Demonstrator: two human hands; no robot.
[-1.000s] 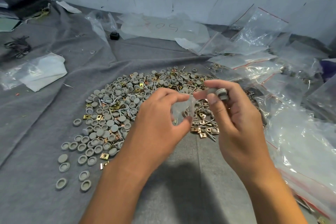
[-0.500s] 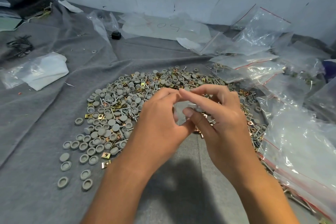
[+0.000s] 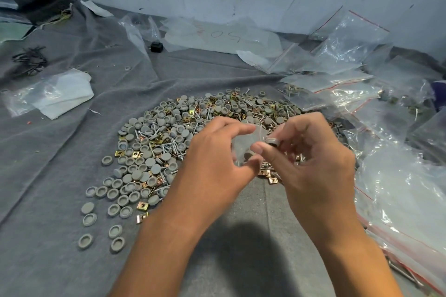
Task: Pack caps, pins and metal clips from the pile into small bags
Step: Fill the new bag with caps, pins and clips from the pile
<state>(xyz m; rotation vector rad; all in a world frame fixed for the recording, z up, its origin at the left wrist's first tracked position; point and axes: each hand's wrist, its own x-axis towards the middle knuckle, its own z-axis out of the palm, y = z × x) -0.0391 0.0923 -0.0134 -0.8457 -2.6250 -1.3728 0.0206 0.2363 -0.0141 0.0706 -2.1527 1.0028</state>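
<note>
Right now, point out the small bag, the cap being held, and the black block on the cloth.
small bag (image 3: 243,144), head view, its clear side.
cap (image 3: 272,141), head view, its rim.
black block (image 3: 156,46), head view, its top.

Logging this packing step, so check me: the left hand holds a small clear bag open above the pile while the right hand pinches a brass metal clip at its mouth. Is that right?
Not quite. The right hand pinches a grey cap, not a brass clip, at the mouth of the small clear bag. The head view shows it. The left hand does hold that bag above the pile.

packing workshop (makeshift), hardware pile, bags
</note>
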